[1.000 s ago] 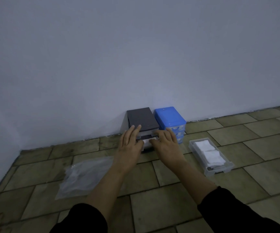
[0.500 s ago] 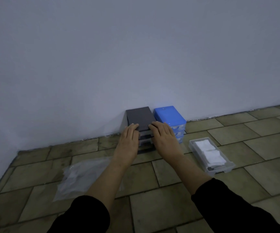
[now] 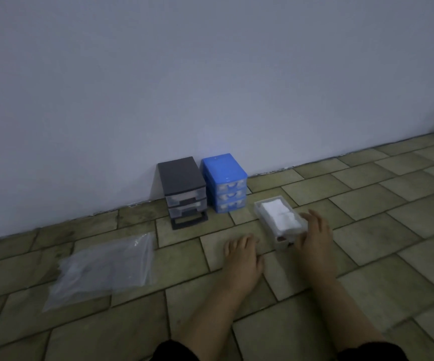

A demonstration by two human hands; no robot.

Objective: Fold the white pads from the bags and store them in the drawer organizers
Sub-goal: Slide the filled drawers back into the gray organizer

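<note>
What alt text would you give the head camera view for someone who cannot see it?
A person's right hand touches a clear loose drawer of white pads on a tiled floor, left hand open beside it. Behind stand a grey organizer missing its bottom drawer and a blue organizer; a plastic bag lies left.

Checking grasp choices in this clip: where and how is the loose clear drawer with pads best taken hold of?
Probably by its two long side walls near the front end, from above. The drawer lies flat, open-topped, pads filling it. The right hand is already at its right wall; the left hand rests apart on the floor.
</note>
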